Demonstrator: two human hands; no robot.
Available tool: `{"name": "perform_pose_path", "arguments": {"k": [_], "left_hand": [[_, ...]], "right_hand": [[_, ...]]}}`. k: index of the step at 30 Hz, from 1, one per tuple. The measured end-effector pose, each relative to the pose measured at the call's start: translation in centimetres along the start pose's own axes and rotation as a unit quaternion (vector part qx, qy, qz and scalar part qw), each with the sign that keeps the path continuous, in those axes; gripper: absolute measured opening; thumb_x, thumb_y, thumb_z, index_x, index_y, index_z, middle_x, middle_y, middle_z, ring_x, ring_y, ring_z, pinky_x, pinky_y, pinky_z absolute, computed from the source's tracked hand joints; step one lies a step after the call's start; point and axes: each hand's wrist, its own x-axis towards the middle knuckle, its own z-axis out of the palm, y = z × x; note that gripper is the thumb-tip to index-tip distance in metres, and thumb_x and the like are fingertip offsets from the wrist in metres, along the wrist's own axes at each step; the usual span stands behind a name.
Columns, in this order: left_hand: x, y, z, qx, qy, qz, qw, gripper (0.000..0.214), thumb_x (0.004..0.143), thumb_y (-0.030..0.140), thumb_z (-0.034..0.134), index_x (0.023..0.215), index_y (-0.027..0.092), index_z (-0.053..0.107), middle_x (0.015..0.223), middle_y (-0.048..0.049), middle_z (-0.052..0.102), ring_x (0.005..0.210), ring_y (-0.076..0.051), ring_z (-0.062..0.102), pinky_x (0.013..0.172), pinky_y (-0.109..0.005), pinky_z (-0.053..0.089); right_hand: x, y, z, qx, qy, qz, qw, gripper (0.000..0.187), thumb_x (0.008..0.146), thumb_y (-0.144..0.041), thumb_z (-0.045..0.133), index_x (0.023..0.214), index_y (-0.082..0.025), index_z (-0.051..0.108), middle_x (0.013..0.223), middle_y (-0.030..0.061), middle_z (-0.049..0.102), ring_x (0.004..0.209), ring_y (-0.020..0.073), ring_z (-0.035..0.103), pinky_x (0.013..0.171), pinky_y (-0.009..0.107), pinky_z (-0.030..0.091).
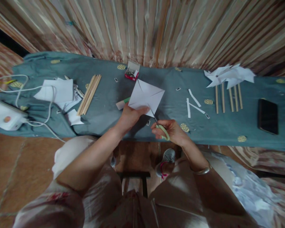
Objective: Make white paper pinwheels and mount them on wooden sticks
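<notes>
A square sheet of white paper (144, 93) is held above the table by my left hand (133, 114), whose thumb presses on its near edge. Cuts run inward from corners of the sheet. Closed round the handles of a pair of scissors (163, 132) with pale green grips is my right hand (172, 130). The scissor blades are at the near corner of the paper. Partly hidden under the paper and my left hand lies a white and green object (121, 104). A small red box (131, 74) with metal pins stands open just beyond the sheet.
Wooden sticks (89, 95) and a pile of white paper (58, 91) lie left, near a white power strip (7, 115) with cables. To the right are paper strips (188, 107), several paper pinwheels (229, 76) on sticks and a black phone (268, 116). A pleated curtain (147, 34) hangs behind.
</notes>
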Motion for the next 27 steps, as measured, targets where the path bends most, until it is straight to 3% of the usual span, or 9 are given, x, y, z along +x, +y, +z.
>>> {"name": "perform_pose_path", "arguments": {"k": [5,10,12,16,18,20,23,27], "left_hand": [[0.5,0.1,-0.5,-0.008,0.017,0.007,1.0,0.025,0.057,0.021,0.075,0.081,0.018,0.069,0.089,-0.0041,0.074,0.078,-0.019,0.065,0.077,-0.033,0.055],[0.5,-0.6,-0.3,-0.024,0.02,-0.023,0.999,0.034,0.053,0.022,0.077,0.086,0.016,0.069,0.094,-0.0055,0.074,0.082,-0.02,0.066,0.075,-0.032,0.056],[0.3,-1.0,-0.1,-0.02,0.014,-0.038,0.999,0.037,0.052,0.022,0.078,0.087,0.016,0.069,0.096,-0.0071,0.074,0.083,-0.021,0.067,0.073,-0.031,0.056],[-0.3,-1.6,0.6,0.013,-0.034,-0.078,0.996,0.035,0.051,0.022,0.079,0.083,0.014,0.069,0.087,-0.007,0.074,0.073,-0.018,0.065,0.064,-0.028,0.054],[-0.7,-1.9,0.8,0.049,-0.071,-0.095,0.992,0.031,0.053,0.022,0.08,0.08,0.013,0.068,0.078,-0.0048,0.072,0.065,-0.016,0.062,0.059,-0.027,0.051],[-0.9,-2.1,1.0,0.084,-0.113,-0.098,0.985,0.026,0.055,0.022,0.079,0.077,0.012,0.068,0.072,-0.0026,0.069,0.059,-0.013,0.059,0.056,-0.025,0.05],[-0.9,-2.5,0.8,0.126,-0.16,-0.08,0.976,0.027,0.058,0.023,0.079,0.08,0.012,0.067,0.07,-0.0011,0.068,0.058,-0.014,0.06,0.053,-0.025,0.051],[-0.6,-2.2,-0.8,0.236,-0.167,-0.001,0.957,0.054,0.069,0.026,0.076,0.12,0.013,0.062,0.083,-0.0042,0.073,0.061,-0.016,0.065,0.057,-0.028,0.055]], "right_hand": [[-1.0,-0.2,-1.4,-0.06,0.004,0.06,0.996,0.046,0.045,-0.044,0.093,0.075,-0.019,0.068,0.063,-0.004,0.066,0.054,0.0082,0.059,0.054,0.022,0.052],[-2.1,-0.4,-4.9,-0.194,0.092,0.003,0.977,0.05,0.053,-0.055,0.085,0.082,-0.018,0.068,0.062,-0.0018,0.067,0.058,0.0139,0.062,0.054,0.025,0.047],[-2.5,-0.7,-5.9,-0.309,0.171,-0.03,0.935,0.045,0.064,-0.053,0.079,0.09,-0.018,0.07,0.063,-0.0003,0.067,0.061,0.0172,0.064,0.055,0.026,0.045],[-2.7,-1.0,-6.5,-0.551,0.324,-0.032,0.768,0.037,0.077,-0.036,0.071,0.109,-0.017,0.07,0.083,0.0091,0.075,0.078,0.0259,0.071,0.069,0.033,0.049],[-2.6,-0.9,-6.5,-0.606,0.35,-0.024,0.714,0.041,0.081,-0.032,0.066,0.118,-0.016,0.066,0.093,0.0125,0.076,0.082,0.0281,0.072,0.073,0.035,0.05],[-2.4,-0.8,-6.5,-0.633,0.359,-0.025,0.685,0.042,0.084,-0.031,0.062,0.123,-0.015,0.063,0.096,0.0137,0.077,0.083,0.0282,0.072,0.074,0.036,0.051],[-2.1,-0.9,-6.7,-0.652,0.365,-0.028,0.664,0.039,0.087,-0.032,0.059,0.122,-0.014,0.064,0.098,0.0151,0.076,0.087,0.0294,0.071,0.076,0.037,0.051],[-2.0,-1.2,-7.2,-0.652,0.368,-0.013,0.663,0.036,0.088,-0.031,0.059,0.119,-0.014,0.067,0.099,0.0183,0.076,0.09,0.0316,0.07,0.079,0.039,0.051]]}}
